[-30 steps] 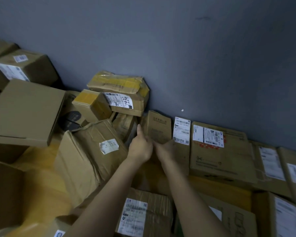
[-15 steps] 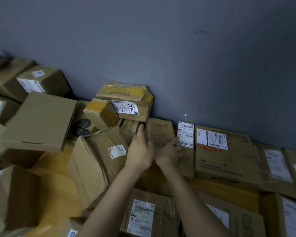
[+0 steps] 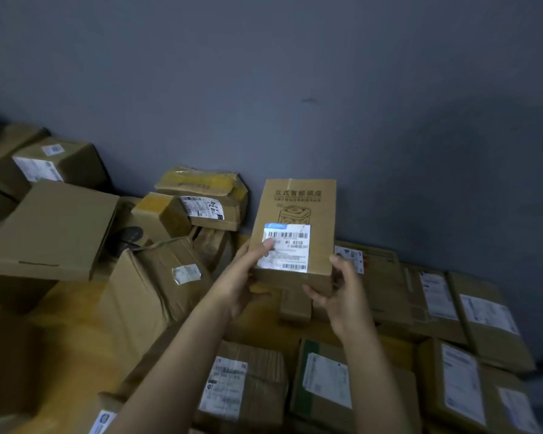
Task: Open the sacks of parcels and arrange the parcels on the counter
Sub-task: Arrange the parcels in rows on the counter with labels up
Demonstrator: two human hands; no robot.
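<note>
1. Parcels (image 3: 246, 383) crowd the counter (image 3: 66, 311) from the left edge of the frame to the right. One of them, a tall brown box (image 3: 297, 208), is held upright at the centre of the frame in front of the grey wall (image 3: 295, 89). Its white label (image 3: 287, 247) faces the camera. It appears to be raised just off the pile, though its bottom edge is partly hidden by the hands.
2. No sack is in view, so the step in hand looks like the arranging: one parcel is picked out, probably to read its label and find it a place.
3. The next move calls for a free spot. At the right of the frame a row of boxes (image 3: 436, 296) lies orderly along the wall with labels up. At the left sits a loose heap, with a crumpled carton (image 3: 151, 289) leaning among the rest. A strip of bare counter shows just below the held box. Setting it down there, label in sight, would want a steady lowering that nudges no neighbour.
4. The left hand (image 3: 240, 288) grips the box at its lower left edge, with the thumb pressed flat on the label. Its fingers are behind the box and hidden.
5. The right hand (image 3: 347, 297) clasps the lower right corner, with fingers curled round the side and the thumb under the bottom edge. The two hands are apart, with the box clamped between them.
</note>
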